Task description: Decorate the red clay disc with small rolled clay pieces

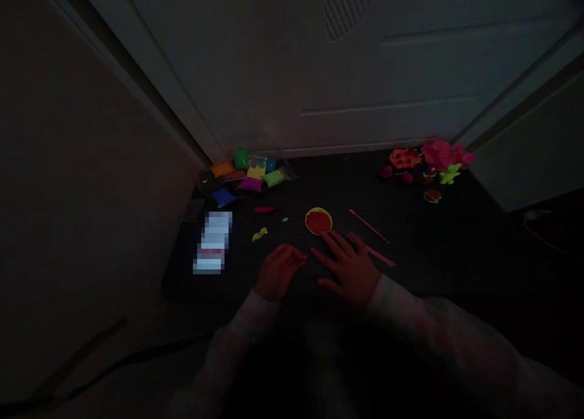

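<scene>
A flat red clay disc with a yellow rim (318, 222) lies on the dark table in front of my hands. My right hand (351, 270) is spread palm down, its fingertips reaching the disc's lower edge. Just left of it, my left hand (279, 271) is closed with fingers pressed together; whatever it holds, if anything, is too dark to make out. Near the disc are a small green clay bit (285, 219), a twisted yellow clay piece (260, 235) and a red clay piece (264, 210). A thin pink tool (370, 227) and a flat pink strip (382, 256) lie to the right.
Several coloured clay packets (250, 183) are heaped at the back left. A lit phone (213, 242), its screen blurred, lies at the left. Pink and orange clay shapes (440, 154) cluster at the back right, with a small round piece (432, 196) in front. A white panel (365, 72) stands behind the table.
</scene>
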The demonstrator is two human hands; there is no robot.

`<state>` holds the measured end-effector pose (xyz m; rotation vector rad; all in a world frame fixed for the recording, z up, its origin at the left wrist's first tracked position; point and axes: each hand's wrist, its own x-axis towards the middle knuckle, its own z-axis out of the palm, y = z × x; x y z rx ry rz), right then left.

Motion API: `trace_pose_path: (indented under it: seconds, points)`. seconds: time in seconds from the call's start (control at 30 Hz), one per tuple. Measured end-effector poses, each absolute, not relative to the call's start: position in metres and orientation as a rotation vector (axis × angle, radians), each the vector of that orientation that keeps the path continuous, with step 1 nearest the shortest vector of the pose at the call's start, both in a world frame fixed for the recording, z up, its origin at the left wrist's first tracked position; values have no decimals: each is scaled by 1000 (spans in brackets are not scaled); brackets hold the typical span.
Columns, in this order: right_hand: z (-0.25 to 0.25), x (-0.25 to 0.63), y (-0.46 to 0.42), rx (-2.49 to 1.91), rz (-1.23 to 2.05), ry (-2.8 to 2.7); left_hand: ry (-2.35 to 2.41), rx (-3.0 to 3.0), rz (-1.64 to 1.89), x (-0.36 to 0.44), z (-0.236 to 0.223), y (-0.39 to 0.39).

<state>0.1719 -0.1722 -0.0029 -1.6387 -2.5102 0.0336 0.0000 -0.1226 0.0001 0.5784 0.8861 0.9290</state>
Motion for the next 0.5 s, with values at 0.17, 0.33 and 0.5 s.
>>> trace_pose_path:
  seconds: [0.17, 0.33, 0.5]
  points:
    - [-3, 174, -170, -1639, 47, -2506, 934, 815, 945, -1, 2, -129]
    - [-4, 174, -171, -1634, 76, -2510, 873, 1202, 834, 2, 8, -142]
    - [-6, 176, -171, -1614, 107, -2521, 791, 1769, 648, 4, 1, -145]
